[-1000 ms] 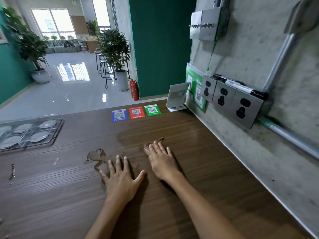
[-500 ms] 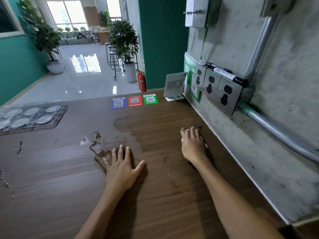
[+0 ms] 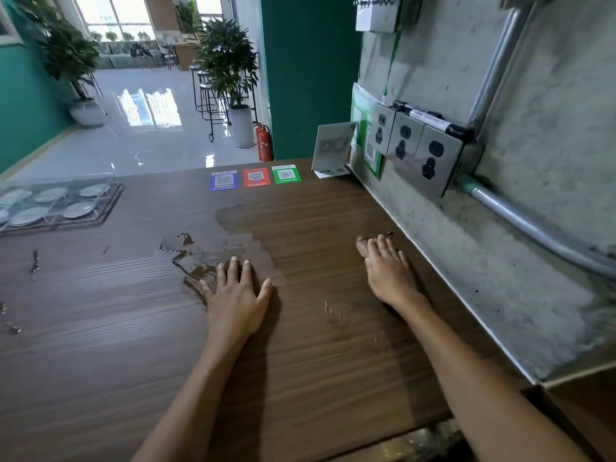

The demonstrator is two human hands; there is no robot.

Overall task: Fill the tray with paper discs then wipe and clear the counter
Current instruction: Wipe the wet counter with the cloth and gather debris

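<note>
The brown wooden counter [image 3: 300,361] fills the view. My left hand [image 3: 236,295] lies flat on it with fingers spread, at the edge of a puddle of spilled liquid [image 3: 186,255]. My right hand [image 3: 386,268] presses flat on the counter close to the wall, fingers straight and together. A thin dark brown scrap [image 3: 386,235] peeks out past its fingertips; what it is I cannot tell. A wet smear [image 3: 246,218] runs between the hands. The clear tray [image 3: 111,203] sits far left, with several white paper discs [image 3: 78,209] in its cells.
Three QR stickers [image 3: 256,177] and a small leaning card [image 3: 331,146] sit at the counter's far edge. The concrete wall on the right carries metal sockets [image 3: 433,161] and a conduit pipe [image 3: 533,225]. Droplets [image 3: 34,261] dot the left side.
My right hand has slid right across the counter to the wall, leaving a wet streak. The left hand has stayed beside the puddle.
</note>
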